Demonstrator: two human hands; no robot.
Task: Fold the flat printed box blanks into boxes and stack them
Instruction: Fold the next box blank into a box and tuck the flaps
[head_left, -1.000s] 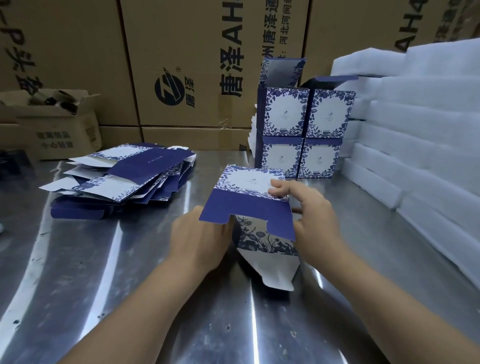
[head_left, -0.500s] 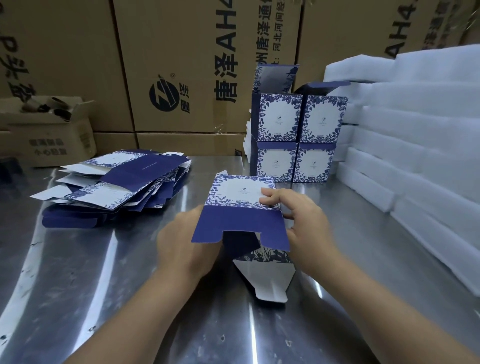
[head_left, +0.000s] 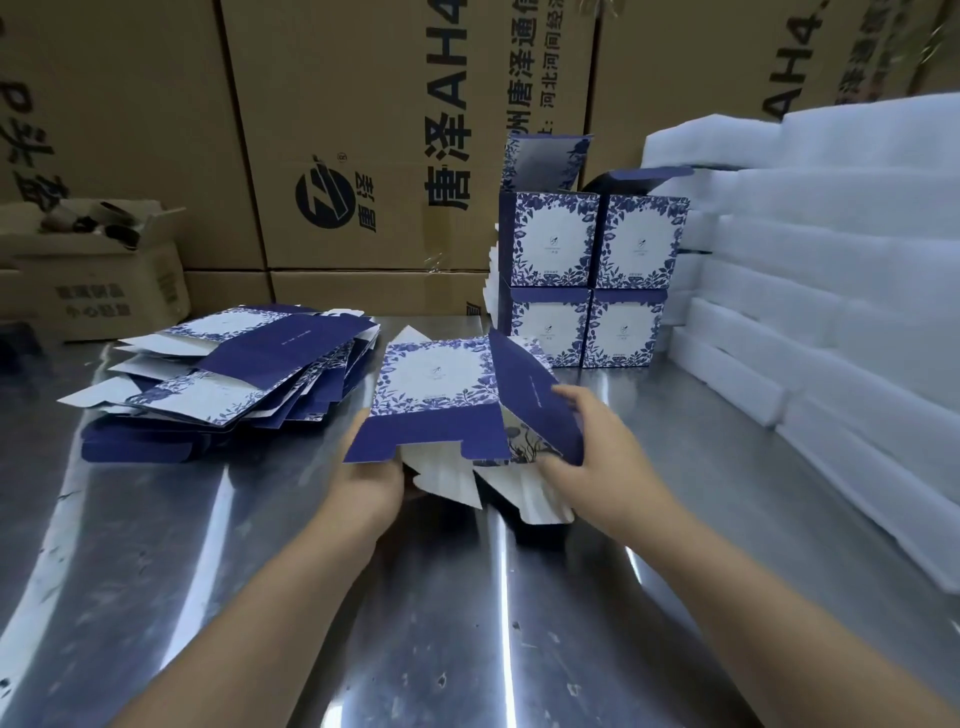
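Steel, scuffed and shiny, is the surface (head_left: 218, 597) we work on, and our two bare forearms reach in over its near edge. Above the middle of the surface we hold one half-opened box blank of navy and white card with a blue leaf print (head_left: 434, 382), its printed face tilted toward us. Our left grip (head_left: 371, 480) closes on the lower left corner, fingers hidden behind the navy bottom flap. Our right grip (head_left: 597, 452) pinches the plain navy side panel. That panel stands at an angle to the printed face, so we judge the sleeve is being squared open. The white bottom flaps hang loose below, not yet tucked; whether they touch the steel we cannot tell. This box is only begun: its base has to be locked, and then it goes on the stack.

Further out, toward the far left corner, lies a loose fanned pile of flat navy and white blanks (head_left: 249, 374). We cannot count them, but plenty are left to fold, and we judge the job short of half done. At the far edge, right of the middle, stands the stack of finished leaf-printed boxes (head_left: 592, 270): four fronts show, two on two, the upper pair with lids up. Whether more stand behind we cannot tell. Thick white foam slabs (head_left: 831, 312) run along the right edge. Tall brown printed cartons (head_left: 363, 130) wall the back, with a small open brown carton (head_left: 98, 280) beyond the far left corner.
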